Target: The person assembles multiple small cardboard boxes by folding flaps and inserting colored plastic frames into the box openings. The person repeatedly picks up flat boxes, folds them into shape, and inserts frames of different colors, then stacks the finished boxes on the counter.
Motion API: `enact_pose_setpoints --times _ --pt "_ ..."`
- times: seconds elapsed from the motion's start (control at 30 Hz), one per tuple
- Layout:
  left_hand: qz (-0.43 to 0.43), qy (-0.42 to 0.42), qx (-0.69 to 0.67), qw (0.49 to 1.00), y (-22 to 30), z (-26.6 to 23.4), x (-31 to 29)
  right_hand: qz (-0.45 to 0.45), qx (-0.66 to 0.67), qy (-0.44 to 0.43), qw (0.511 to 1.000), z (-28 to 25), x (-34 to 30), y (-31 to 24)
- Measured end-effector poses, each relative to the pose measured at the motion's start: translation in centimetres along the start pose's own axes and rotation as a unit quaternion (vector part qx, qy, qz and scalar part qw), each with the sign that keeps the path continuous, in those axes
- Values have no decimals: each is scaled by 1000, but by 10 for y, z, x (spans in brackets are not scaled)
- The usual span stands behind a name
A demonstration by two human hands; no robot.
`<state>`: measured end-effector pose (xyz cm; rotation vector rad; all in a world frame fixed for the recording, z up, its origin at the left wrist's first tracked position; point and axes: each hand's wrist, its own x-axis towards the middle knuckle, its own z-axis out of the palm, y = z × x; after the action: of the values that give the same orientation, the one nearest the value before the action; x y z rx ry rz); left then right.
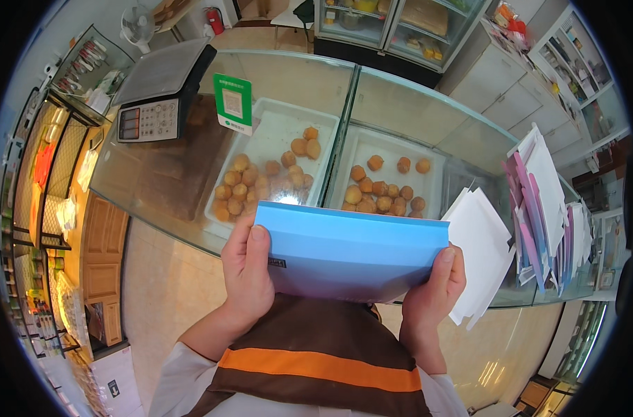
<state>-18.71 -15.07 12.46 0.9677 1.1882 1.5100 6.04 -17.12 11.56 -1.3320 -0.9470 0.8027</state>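
Note:
Both my hands hold a flat, light blue piece of folded cardboard [355, 243] in front of my apron, above the near edge of the glass counter. It shades to purple at its lower edge and bears a small dark label at the left. My left hand [249, 267] grips its left end with the thumb on top. On the right end, my right hand [438, 281] pinches it the same way, its fingers mostly hidden underneath. A white cut cardboard blank [478, 254] lies on the counter just right of my right hand.
Under the glass counter, round brown pastries [240, 184] fill trays. A scale [153, 104] and a green code stand [233, 104] stand on top at the left. White and pink folded cardboard [539, 208] is stacked upright at the right. Shelves [49, 181] line the left.

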Motion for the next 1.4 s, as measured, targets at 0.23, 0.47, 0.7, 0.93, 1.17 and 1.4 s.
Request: enact_pose_setpoints --times 0.23,0.47,0.7,0.93,1.17,1.4 --pt "23 2 -39 999 -6 -6 -4 4 29 12 1000 1 0 -4" --pt "126 -237 -94 959 43 -40 44 -25 196 -224 954 -12 44 -56" --pt "115 -529 408 735 -41 -97 66 -150 -314 -593 726 -30 67 55" --pt "152 -411 533 724 -106 -102 45 -180 -365 -519 752 -19 49 113" --pt "257 -454 551 651 -100 -110 43 -221 -381 -507 741 -13 49 101" --pt "280 -421 525 685 -114 -80 47 -264 -376 -443 770 -14 49 140"
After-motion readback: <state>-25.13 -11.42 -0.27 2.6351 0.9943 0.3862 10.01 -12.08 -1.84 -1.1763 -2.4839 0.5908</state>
